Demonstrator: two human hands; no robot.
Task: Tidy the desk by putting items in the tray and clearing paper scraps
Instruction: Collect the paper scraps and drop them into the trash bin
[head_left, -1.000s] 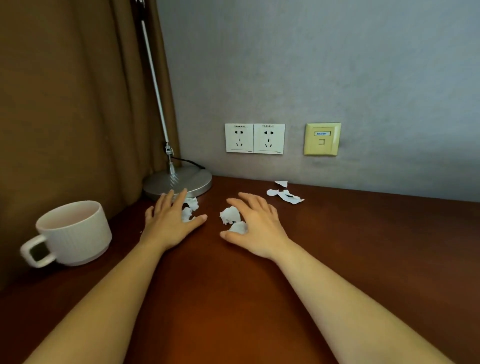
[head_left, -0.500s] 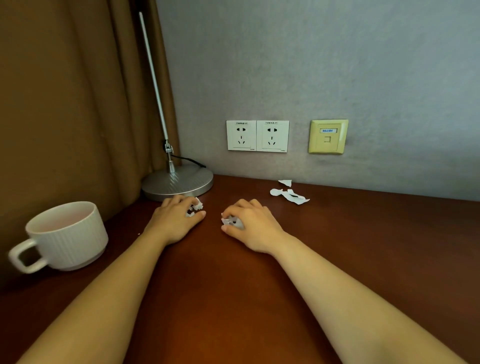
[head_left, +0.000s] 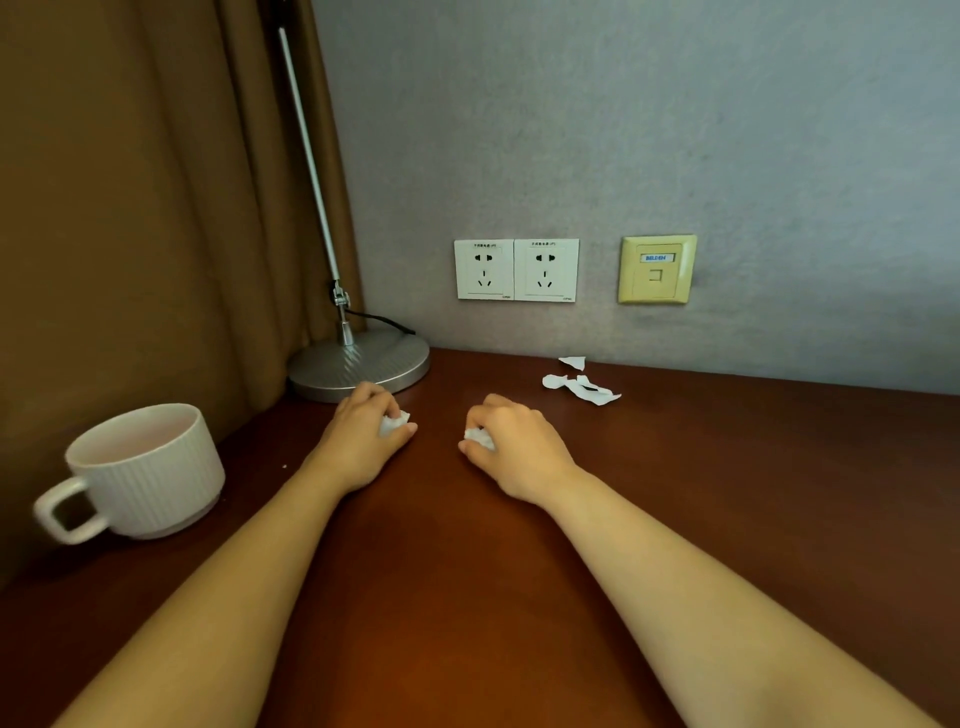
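Observation:
My left hand (head_left: 363, 439) rests on the brown desk (head_left: 467, 597) in front of the lamp base, its fingers curled round a crumpled white paper scrap (head_left: 393, 422). A short way to the right, my right hand (head_left: 519, 449) grips another crumpled white scrap (head_left: 478, 438), mostly hidden in the fist. Several loose torn paper scraps (head_left: 582, 387) lie farther back by the wall, right of both hands. No tray is in view.
A white ribbed mug (head_left: 145, 473) stands at the left near the brown curtain (head_left: 130, 208). A silver desk lamp base (head_left: 358, 366) with a thin pole sits at the back left. Wall sockets (head_left: 517, 270) and a yellow data port (head_left: 657, 269) are on the grey wall.
Both hands went from spread flat over the scraps to curled fists, gathering the paper inside. The scraps under them no longer lie loose on the desk.

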